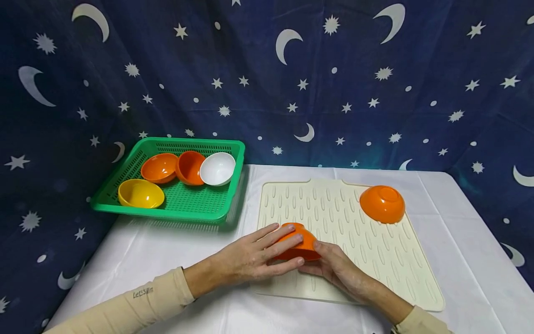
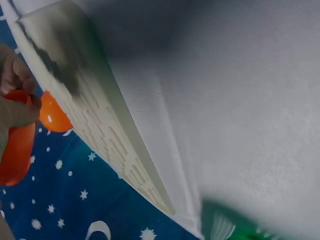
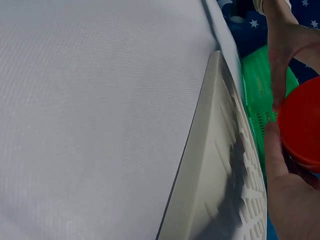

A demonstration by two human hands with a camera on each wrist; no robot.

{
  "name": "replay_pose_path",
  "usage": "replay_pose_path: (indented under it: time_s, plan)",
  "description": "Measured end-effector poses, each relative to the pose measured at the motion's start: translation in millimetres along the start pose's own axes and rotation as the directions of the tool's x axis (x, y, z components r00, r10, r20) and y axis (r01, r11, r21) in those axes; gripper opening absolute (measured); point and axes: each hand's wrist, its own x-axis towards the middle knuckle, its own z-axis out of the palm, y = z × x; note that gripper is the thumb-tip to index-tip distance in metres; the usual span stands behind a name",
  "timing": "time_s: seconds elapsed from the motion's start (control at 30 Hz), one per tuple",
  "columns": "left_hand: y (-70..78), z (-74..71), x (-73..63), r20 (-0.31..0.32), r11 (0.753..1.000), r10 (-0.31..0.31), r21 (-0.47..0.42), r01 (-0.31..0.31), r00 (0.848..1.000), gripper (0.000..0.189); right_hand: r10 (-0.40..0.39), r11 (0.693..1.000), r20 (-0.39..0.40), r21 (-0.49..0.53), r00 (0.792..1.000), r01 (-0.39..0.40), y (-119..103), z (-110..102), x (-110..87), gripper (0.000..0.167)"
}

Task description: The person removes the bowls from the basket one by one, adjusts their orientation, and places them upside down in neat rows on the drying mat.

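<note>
Both hands hold an orange bowl (image 1: 297, 246), bottom up and tilted, over the near left part of a cream ribbed draining mat (image 1: 317, 199). My left hand (image 1: 254, 255) has its fingers spread across the bowl's outside, with the thumb near the lower rim. At the bowl's right side, my right hand (image 1: 340, 269) pinches the rim between thumb and fingers. The right wrist view shows the bowl (image 3: 302, 125) between the two hands. Another orange bowl (image 1: 381, 204) rests upside down on the mat's far right corner.
A green basket (image 1: 196, 214) stands at the back left. In it lie a yellow bowl (image 1: 141, 194), two orange bowls (image 1: 159, 169) and a white bowl (image 1: 217, 169). White cloth (image 1: 200, 297) covers the table; a dark blue curtain (image 1: 250, 60) with moons and stars hangs behind.
</note>
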Motion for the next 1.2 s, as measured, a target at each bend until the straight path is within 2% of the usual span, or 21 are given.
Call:
replay_pose_path:
  time_s: [0.03,0.07,0.1,0.13,0.17,0.2,0.23,0.3,0.33,0.37,0.4,0.43,0.47,0.53,0.6,0.73,0.8,0.87,1.0,1.1,1.2]
  plan:
    - [-0.5,0.0,-0.6,0.001,0.996,-0.066,-0.065,0.066,0.998,0.064,-0.012,1.0,-0.012,0.006,1.0,0.012,0.7,-0.3,0.1,0.063]
    - [-1.0,-0.1,-1.2,0.005,0.98,-0.139,-0.145,0.138,0.99,0.072,-0.031,0.999,-0.025,0.01,0.999,0.031,1.4,-0.6,0.0,0.062]
    - [-1.6,-0.2,-1.3,0.014,0.949,-0.22,-0.23,0.217,0.975,0.082,-0.053,0.999,-0.038,0.011,0.998,0.053,2.0,-0.9,0.0,0.06]
    - [-1.9,-0.5,-1.3,0.034,0.895,-0.309,-0.327,0.303,0.95,0.093,-0.069,0.998,-0.064,-0.005,0.996,0.068,2.8,-1.5,-0.3,0.058]
    - [-2.1,-0.7,-1.2,0.069,0.813,-0.4,-0.434,0.388,0.914,0.103,-0.087,0.996,-0.087,-0.02,0.992,0.085,3.5,-1.9,-0.6,0.056]
    - [-2.1,-1.4,-1.1,0.13,0.699,-0.484,-0.538,0.471,0.866,0.112,-0.105,0.994,-0.108,-0.036,0.989,0.102,4.0,-2.2,-1.1,0.055]
    - [-1.7,-2.1,-1.1,0.205,0.56,-0.553,-0.626,0.542,0.808,0.119,-0.115,0.992,-0.139,-0.058,0.984,0.107,4.0,-2.8,-1.7,0.054]
    - [-1.6,-2.7,-0.7,0.354,0.237,-0.632,-0.759,0.606,0.689,0.12,-0.133,0.987,-0.189,-0.109,0.973,0.114,4.1,-3.6,-2.0,0.053]
    - [-1.3,-2.7,-0.6,0.431,0.064,-0.645,-0.793,0.606,0.632,0.117,-0.134,0.986,-0.216,-0.13,0.967,0.107,4.2,-3.9,-2.1,0.053]
    - [-1.1,-2.3,-0.5,0.499,-0.094,-0.641,-0.806,0.585,0.584,0.112,-0.139,0.984,-0.231,-0.141,0.963,0.108,4.2,-3.8,-1.9,0.054]
    - [-0.7,-1.3,-0.4,0.555,-0.216,-0.625,-0.799,0.562,0.548,0.107,-0.142,0.982,-0.249,-0.154,0.958,0.105,4.5,-3.8,-1.6,0.055]
    - [-0.2,-0.2,-0.5,0.599,-0.308,-0.605,-0.784,0.539,0.525,0.102,-0.142,0.981,-0.266,-0.166,0.953,0.1,4.8,-3.8,-1.1,0.056]
    - [0.3,1.1,-0.3,0.631,-0.376,-0.583,-0.767,0.519,0.511,0.098,-0.15,0.978,-0.276,-0.183,0.949,0.102,5.2,-3.5,-0.5,0.057]
    - [2.1,4.2,0.3,0.672,-0.446,-0.552,-0.738,0.506,0.494,0.092,-0.153,0.974,-0.3,-0.208,0.941,0.092,5.8,-3.0,0.5,0.058]
    - [4.1,7.3,1.5,0.695,-0.47,-0.533,-0.717,0.515,0.482,0.087,-0.155,0.97,-0.316,-0.229,0.936,0.083,6.1,-2.7,1.3,0.058]
    - [7.9,11.5,5.2,0.731,-0.528,-0.525,-0.682,0.507,0.436,0.074,-0.156,0.963,-0.317,-0.26,0.936,0.073,6.6,-3.6,2.7,0.057]
    - [9.1,12.0,7.3,0.741,-0.549,-0.518,-0.671,0.499,0.427,0.071,-0.153,0.962,-0.31,-0.264,0.938,0.07,6.5,-4.7,2.4,0.057]
    - [10.1,12.5,8.8,0.744,-0.552,-0.516,-0.668,0.5,0.424,0.07,-0.152,0.961,-0.296,-0.267,0.943,0.072,6.2,-5.9,2.0,0.057]
    - [11.3,13.5,11.5,0.733,-0.545,-0.528,-0.68,0.491,0.429,0.067,-0.146,0.959,-0.268,-0.276,0.952,0.069,6.4,-9.7,0.9,0.06]
    - [11.5,14.9,13.0,0.713,-0.528,-0.561,-0.7,0.481,0.421,0.066,-0.149,0.953,-0.234,-0.294,0.961,0.077,7.7,-13.9,1.4,0.061]
    - [10.8,17.0,14.2,0.68,-0.491,-0.592,-0.73,0.475,0.433,0.068,-0.162,0.952,-0.187,-0.287,0.969,0.104,8.8,-18.1,2.2,0.063]
